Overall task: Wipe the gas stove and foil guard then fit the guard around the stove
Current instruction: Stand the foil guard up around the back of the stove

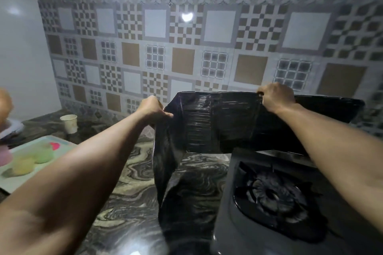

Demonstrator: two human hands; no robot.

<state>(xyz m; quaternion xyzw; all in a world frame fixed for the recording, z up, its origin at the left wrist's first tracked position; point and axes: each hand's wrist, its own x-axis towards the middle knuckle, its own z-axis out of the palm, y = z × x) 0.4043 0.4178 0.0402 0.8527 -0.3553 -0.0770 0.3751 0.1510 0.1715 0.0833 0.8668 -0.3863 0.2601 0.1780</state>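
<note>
Fitting step in hand, judging by position: foil guard (pixel 217 122) held upright behind and left of gas stove (pixel 290 203), back panel near tiled wall (pixel 186 47), left wing hanging over marbled surface (pixel 134 172). Left hand (pixel 152 108) pinching top edge at left corner fold; right hand (pixel 273 96) gripping top edge of back panel, fingers curled over rim. Next move: lower guard to surface, square back panel behind stove, swing wings in alongside. Right wing position hidden by arm.

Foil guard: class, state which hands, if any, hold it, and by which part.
Both hands hold the foil guard by its top edge: the left hand near the left corner fold, the right hand along the back panel.
</note>
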